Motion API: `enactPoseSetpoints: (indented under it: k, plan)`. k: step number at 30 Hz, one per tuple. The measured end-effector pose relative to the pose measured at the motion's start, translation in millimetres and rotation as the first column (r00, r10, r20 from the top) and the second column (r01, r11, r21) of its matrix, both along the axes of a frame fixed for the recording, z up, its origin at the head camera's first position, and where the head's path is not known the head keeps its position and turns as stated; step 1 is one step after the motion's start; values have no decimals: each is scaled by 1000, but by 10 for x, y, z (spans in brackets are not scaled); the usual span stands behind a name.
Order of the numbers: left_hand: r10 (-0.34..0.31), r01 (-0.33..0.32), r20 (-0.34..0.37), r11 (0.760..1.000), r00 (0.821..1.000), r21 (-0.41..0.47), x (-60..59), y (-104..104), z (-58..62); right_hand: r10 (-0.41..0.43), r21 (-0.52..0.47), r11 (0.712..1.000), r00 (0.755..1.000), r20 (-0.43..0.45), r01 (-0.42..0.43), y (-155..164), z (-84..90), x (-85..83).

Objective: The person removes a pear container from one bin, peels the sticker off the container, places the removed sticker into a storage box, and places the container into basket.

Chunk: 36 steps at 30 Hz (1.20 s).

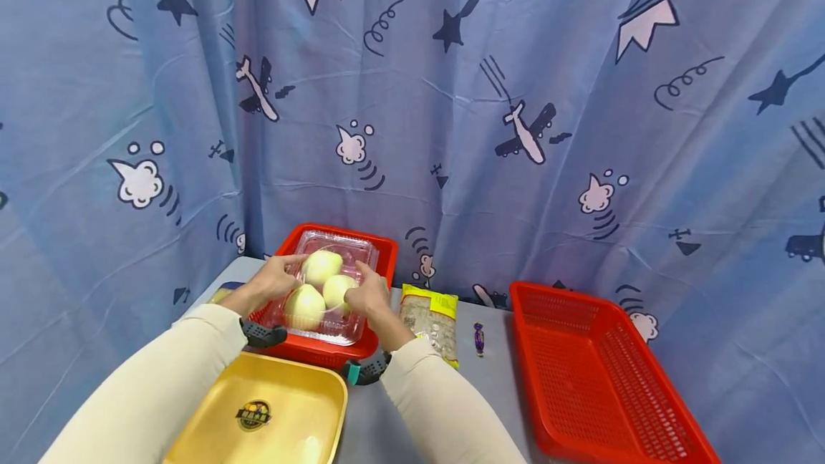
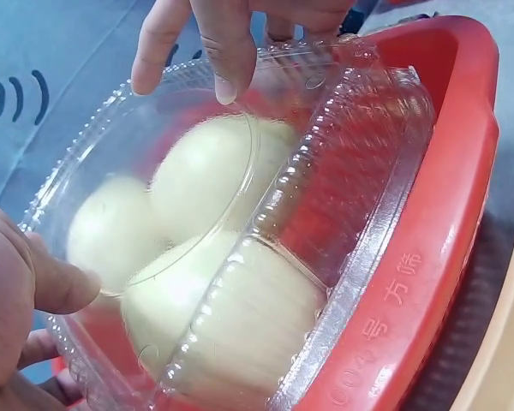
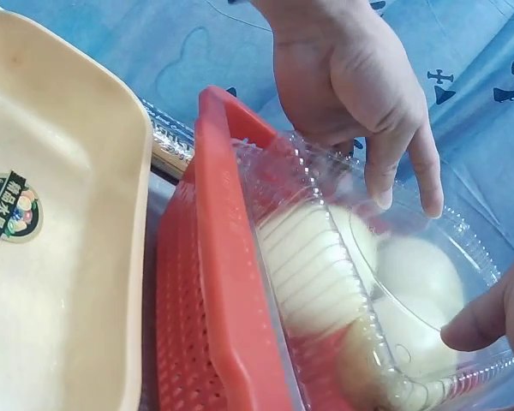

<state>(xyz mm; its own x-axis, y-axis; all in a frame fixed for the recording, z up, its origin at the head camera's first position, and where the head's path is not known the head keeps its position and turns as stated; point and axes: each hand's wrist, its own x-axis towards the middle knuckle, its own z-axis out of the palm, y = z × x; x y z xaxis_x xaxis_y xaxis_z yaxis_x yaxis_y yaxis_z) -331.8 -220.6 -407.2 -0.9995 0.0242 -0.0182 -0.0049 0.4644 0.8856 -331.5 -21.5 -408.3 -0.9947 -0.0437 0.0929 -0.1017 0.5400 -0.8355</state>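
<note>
A clear plastic clamshell box with three white buns sits in a small red basket. My left hand holds the box's left side. In the left wrist view its thumb presses the lid's rim, with fingers curled underneath. My right hand holds the right side. Its fingertips lie on the lid's far rim, and its thumb pinches the edge. The lid looks shut over the buns.
A yellow tray lies near me, in front of the small basket. A large red basket stands at the right. Between them on the grey table lie a food packet and a small purple sweet. A blue curtain hangs behind.
</note>
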Motion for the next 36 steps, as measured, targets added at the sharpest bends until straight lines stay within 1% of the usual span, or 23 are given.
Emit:
enactPoseSetpoints:
  k: [4, 7, 14, 18, 21, 23, 29, 33, 36]
  plan:
    - [8, -9, 16, 1000, 1000, 14, -1, 6, -51, 4, 31, 1000, 1000, -18, -3, -21, -45, 0]
    - [6, -6, 13, 1000, 1000, 17, -7, 0, -79, -3, 50, 999, 1000, -17, 4, -34, -63, 6]
    - [-2, 2, -13, 1000, 1000, -29, -13, 0, -135, -31, 81, 996, 1000, 5, 30, -81, -108, 48]
    - [-13, 13, 12, 999, 1000, -41, -3, -8, -160, -40, 81, 996, 999, 21, 39, -115, -146, 67]
    - [-16, 17, 33, 1000, 999, -25, 1, -13, -173, -43, 72, 997, 999, 26, 41, -138, -177, 67]
    - [-11, 11, 41, 1000, 999, -15, -3, -14, -182, -41, 81, 996, 999, 25, 38, -151, -202, 63]
    - [7, -5, 62, 999, 998, -34, -12, -11, -226, -31, 122, 992, 999, 36, 27, -180, -283, 70]
    - [10, -7, 81, 999, 997, -40, -3, 3, -268, -27, 132, 991, 999, 26, 24, -180, -315, 83]
    - [1, 3, 79, 999, 997, -52, 4, 30, -297, -31, 149, 988, 999, 15, 28, -164, -341, 82]
